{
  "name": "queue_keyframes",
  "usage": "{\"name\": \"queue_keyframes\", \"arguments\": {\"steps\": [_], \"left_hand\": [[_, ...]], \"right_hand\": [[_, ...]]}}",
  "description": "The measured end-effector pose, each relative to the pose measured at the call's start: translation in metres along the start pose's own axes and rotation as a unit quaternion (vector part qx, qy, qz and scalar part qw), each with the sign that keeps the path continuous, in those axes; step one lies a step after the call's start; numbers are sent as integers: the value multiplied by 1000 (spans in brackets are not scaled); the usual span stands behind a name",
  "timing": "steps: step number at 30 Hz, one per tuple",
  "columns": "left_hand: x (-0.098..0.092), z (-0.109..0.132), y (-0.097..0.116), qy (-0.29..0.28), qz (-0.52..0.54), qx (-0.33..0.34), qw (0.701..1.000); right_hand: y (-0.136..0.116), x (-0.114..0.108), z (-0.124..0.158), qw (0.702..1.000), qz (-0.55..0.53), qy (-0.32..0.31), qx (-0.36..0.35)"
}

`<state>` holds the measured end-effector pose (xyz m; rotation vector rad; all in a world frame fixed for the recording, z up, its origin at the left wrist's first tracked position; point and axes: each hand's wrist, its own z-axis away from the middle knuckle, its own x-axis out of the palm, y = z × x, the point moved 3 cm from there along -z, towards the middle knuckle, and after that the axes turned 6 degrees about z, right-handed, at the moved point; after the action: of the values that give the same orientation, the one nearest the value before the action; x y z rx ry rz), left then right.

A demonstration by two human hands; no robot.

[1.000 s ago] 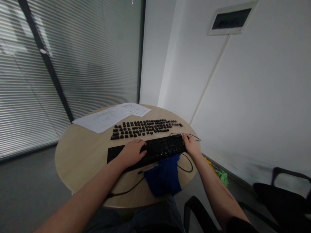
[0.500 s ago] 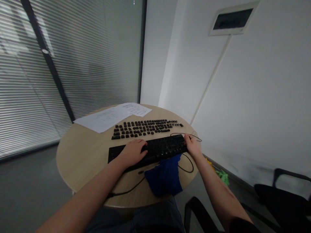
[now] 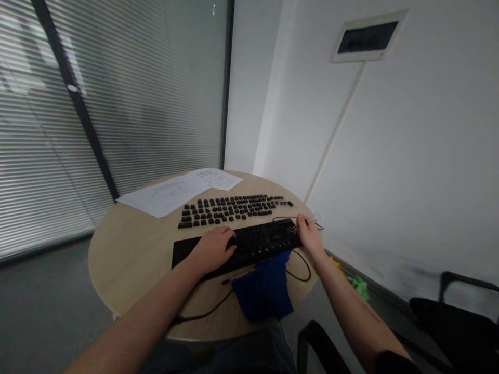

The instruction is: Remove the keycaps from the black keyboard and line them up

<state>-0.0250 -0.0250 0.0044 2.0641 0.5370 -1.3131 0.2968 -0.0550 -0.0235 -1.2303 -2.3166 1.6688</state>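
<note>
A black keyboard (image 3: pixel 268 240) lies across the round table at a slight slant. My left hand (image 3: pixel 216 248) rests on top of its left half, thumb apart from the other fingers. At the right end, my right hand (image 3: pixel 307 231) is closed in a pinch on a small keycap puller with a clear handle (image 3: pixel 315 217) and thin wire ends reaching over the keys. Behind the keyboard, loose black keycaps (image 3: pixel 234 208) are laid out in rows. A blue cloth (image 3: pixel 263 291) lies in front of it, partly hanging over the table edge.
White printed sheets (image 3: pixel 167 195) lie at the back left of the wooden table (image 3: pixel 117 259). A black cable (image 3: pixel 206 314) runs along the front, with another loop at the right. A black chair (image 3: pixel 452 317) stands on the right, near a white wall (image 3: pixel 409 156).
The clear handle of the keycap puller now shows above my right hand, which has turned slightly. My left hand stays on the keyboard. The whole view has shifted a little.
</note>
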Motion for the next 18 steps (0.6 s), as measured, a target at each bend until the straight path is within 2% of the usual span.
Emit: {"name": "queue_keyframes", "arguments": {"steps": [2, 3, 6, 8, 10, 13, 18], "left_hand": [[-4, 0, 5, 23, -2, 17, 1000], [-6, 1, 7, 38, 0, 28, 999], [-13, 1, 15, 82, 17, 66, 994], [-16, 2, 16, 108, 29, 87, 990], [-17, 3, 13, 123, 37, 98, 987], [-17, 3, 8, 139, 44, 96, 985], [-16, 3, 9, 138, 61, 94, 984]], "right_hand": [[-29, 7, 9, 998, -53, -38, -16], [-45, 14, 13, 993, -76, -79, -34], [-90, 42, 26, 970, -101, -196, -97], [-109, 62, 32, 958, -137, -229, -103], [-116, 79, 36, 952, -178, -230, -89], [-113, 96, 41, 950, -220, -215, -53], [-100, 105, 53, 944, -234, -232, -29]]}}
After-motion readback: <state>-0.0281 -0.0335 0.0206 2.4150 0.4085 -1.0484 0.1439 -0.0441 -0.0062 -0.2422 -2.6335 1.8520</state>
